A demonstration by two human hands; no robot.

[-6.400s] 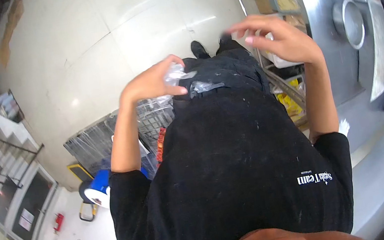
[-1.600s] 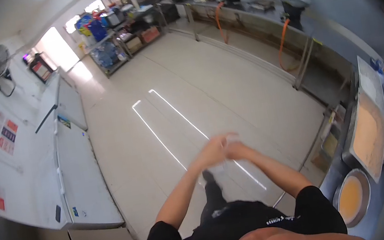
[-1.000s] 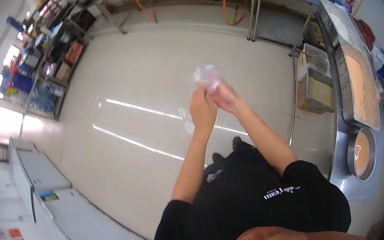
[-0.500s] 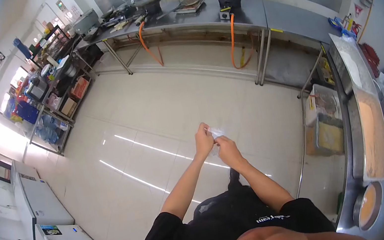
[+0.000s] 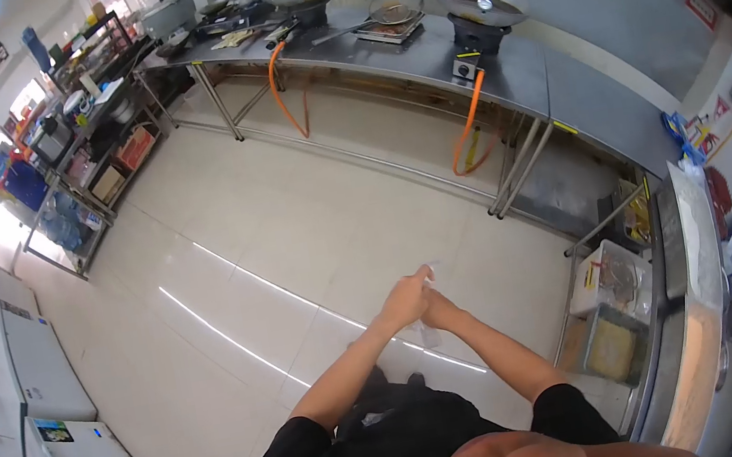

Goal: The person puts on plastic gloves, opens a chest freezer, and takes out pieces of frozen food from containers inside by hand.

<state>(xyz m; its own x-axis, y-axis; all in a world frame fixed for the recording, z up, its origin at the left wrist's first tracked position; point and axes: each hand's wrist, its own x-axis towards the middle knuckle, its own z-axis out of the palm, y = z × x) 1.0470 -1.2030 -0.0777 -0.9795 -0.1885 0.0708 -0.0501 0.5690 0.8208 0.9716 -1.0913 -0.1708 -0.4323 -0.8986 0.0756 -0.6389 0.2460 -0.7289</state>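
My left hand (image 5: 406, 301) and my right hand (image 5: 440, 310) meet in front of my body, above the tiled floor. Between them is a thin, crumpled piece of clear plastic (image 5: 430, 337), with one part hanging below the hands and a bit poking up past the left fingertips. Fingers of both hands are closed on it. Whether it is a bag or a glove I cannot make out.
A steel table (image 5: 338, 49) along the far wall carries woks (image 5: 478, 2) on burners and a strainer (image 5: 396, 7). Orange hoses (image 5: 472, 127) hang from it. To the right stand long trays (image 5: 695, 368) and bins (image 5: 610, 345); white freezers (image 5: 49, 374) and a shelf rack (image 5: 104, 179) are left.
My view has turned and shifted, so the room appears tilted. Both hands have come closer together, the left now partly over the right, still with the clear plastic.
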